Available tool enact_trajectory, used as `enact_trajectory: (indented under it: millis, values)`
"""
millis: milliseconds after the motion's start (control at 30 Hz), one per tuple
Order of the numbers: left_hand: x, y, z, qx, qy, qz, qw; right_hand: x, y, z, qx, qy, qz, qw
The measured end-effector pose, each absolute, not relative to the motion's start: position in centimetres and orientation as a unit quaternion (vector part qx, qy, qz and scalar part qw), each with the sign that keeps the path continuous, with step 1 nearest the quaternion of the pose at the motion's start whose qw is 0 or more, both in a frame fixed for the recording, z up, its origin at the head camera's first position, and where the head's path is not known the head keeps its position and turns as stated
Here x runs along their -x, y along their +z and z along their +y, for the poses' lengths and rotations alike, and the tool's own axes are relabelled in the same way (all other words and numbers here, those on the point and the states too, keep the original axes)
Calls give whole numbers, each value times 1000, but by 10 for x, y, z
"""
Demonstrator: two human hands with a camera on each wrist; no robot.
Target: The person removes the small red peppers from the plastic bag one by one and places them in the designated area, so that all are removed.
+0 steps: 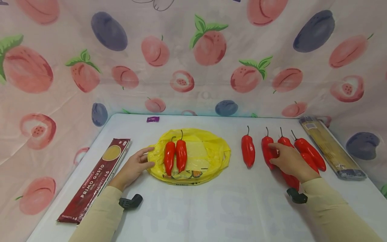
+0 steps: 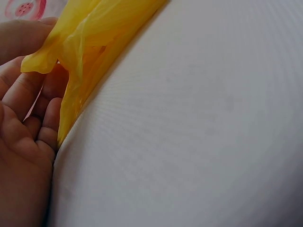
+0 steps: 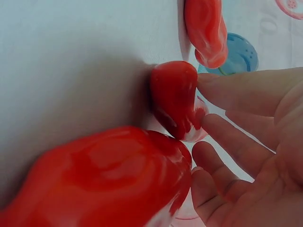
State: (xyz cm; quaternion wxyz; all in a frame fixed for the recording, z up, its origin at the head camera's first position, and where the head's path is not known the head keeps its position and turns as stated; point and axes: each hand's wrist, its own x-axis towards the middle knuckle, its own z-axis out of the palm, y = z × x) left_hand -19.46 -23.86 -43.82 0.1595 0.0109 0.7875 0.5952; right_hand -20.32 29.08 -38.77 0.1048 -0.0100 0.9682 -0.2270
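A yellow plastic bag (image 1: 219, 153) lies flat in the middle of the table, with two long red peppers (image 1: 181, 156) side by side on it. At its left edge my left hand (image 1: 133, 169) pinches the bag between thumb and fingers; the left wrist view shows the yellow film (image 2: 90, 52) there. On the right, my right hand (image 1: 288, 161) has its thumb and fingertips on either side of a red pepper (image 1: 266, 153), which lies on the table. Another red pepper (image 1: 248, 151) lies apart to its left. Several more peppers (image 1: 309, 149) lie under and beyond the hand, partly hidden.
A dark red spaghetti pack (image 1: 96, 178) lies at the left, beside my left forearm. A clear pack of spaghetti (image 1: 332, 148) lies along the right edge. A small purple packet (image 1: 153, 119) is near the back. A fruit-print cloth (image 1: 187, 50) hangs behind the table.
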Motion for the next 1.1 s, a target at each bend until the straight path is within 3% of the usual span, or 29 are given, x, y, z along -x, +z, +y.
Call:
enact_trajectory:
  millis: [467,800,1100]
  values:
    - [194,-438,-237,-15,592,792,150,198,-370,273,44,-233,968,79]
    - [194,-437,-238,-14,600,786,152,199,-361,219,132,-236,962,50]
    - [195,-438,-238,-16,598,786,153,205,-365,158,170,-280,943,63]
